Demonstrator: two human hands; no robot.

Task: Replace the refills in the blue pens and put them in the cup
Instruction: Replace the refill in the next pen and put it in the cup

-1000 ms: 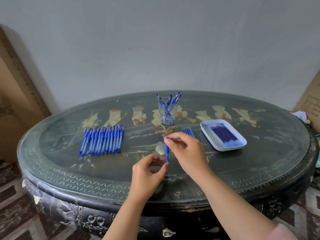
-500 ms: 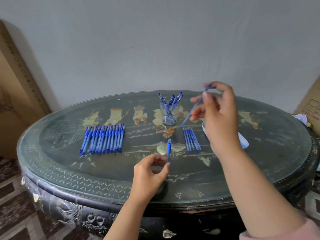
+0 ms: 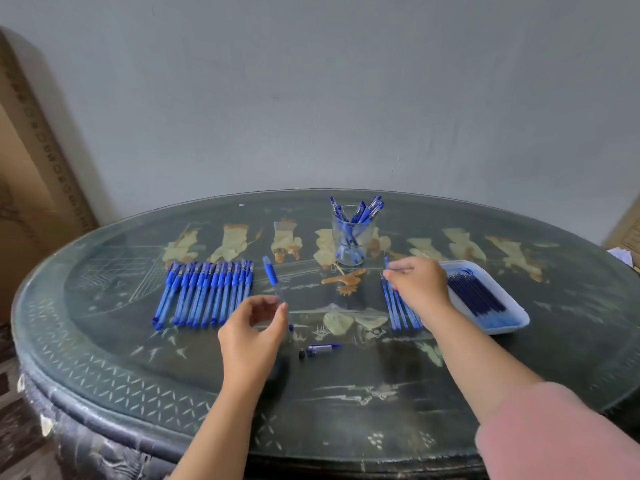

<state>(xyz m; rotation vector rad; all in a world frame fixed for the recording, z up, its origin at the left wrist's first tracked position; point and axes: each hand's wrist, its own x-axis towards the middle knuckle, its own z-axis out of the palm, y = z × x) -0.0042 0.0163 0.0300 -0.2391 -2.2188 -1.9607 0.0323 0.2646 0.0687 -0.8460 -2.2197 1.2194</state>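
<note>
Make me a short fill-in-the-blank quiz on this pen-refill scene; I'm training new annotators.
1. The clear glass cup holds ____ pens.
2. The white rectangular tray of dark blue refills lies beside the person's ____ hand.
3. The left hand holds a transparent pen barrel with a blue grip ____ the dark oval table.
4. The row of capped blue pens lies to the ____ of the cup.

Missing words: blue; right; above; left

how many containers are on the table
2. A clear cup stands upright at the back centre, with blue pens in it. A white tray lies to its right, near the right hand, with dark blue refills in it. None seem hidden.
</note>
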